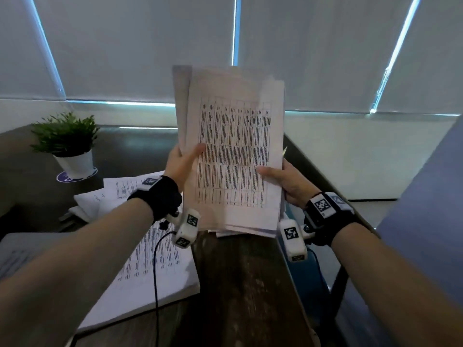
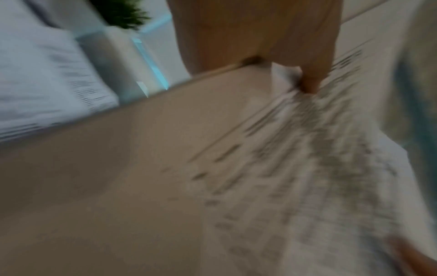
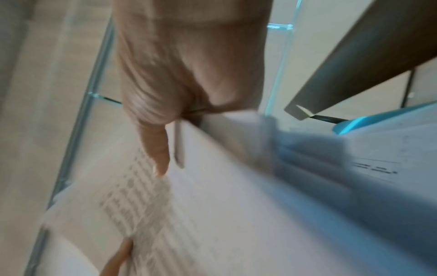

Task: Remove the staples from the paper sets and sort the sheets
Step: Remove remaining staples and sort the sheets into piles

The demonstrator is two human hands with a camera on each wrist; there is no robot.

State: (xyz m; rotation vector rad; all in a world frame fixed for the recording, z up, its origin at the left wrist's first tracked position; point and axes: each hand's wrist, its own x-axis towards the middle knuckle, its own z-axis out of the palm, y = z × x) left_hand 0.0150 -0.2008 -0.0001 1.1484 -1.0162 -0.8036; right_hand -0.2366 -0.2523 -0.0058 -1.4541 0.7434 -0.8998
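Note:
A thick bundle of printed sheets (image 1: pixel 233 151) stands upright above the dark table, its lower edge near the tabletop. My left hand (image 1: pixel 181 162) grips its left edge, thumb laid across the printed front page. My right hand (image 1: pixel 283 181) grips the right edge, thumb on the front. The sheets are unevenly aligned, with corners sticking out at the top. Both wrist views are blurred: the left shows my thumb (image 2: pixel 312 82) pressing the printed page (image 2: pixel 307 168); the right shows my thumb (image 3: pixel 158 155) on the paper (image 3: pixel 212 205). No staple is visible.
Another stack of printed sheets (image 1: pixel 150 271) lies on the table (image 1: pixel 240 284) to the left, with loose pages (image 1: pixel 112 196) behind it. A potted plant (image 1: pixel 67 144) stands at the far left. A black cable (image 1: pixel 156 284) crosses the stack. A blue object (image 1: pixel 308 279) sits under my right wrist.

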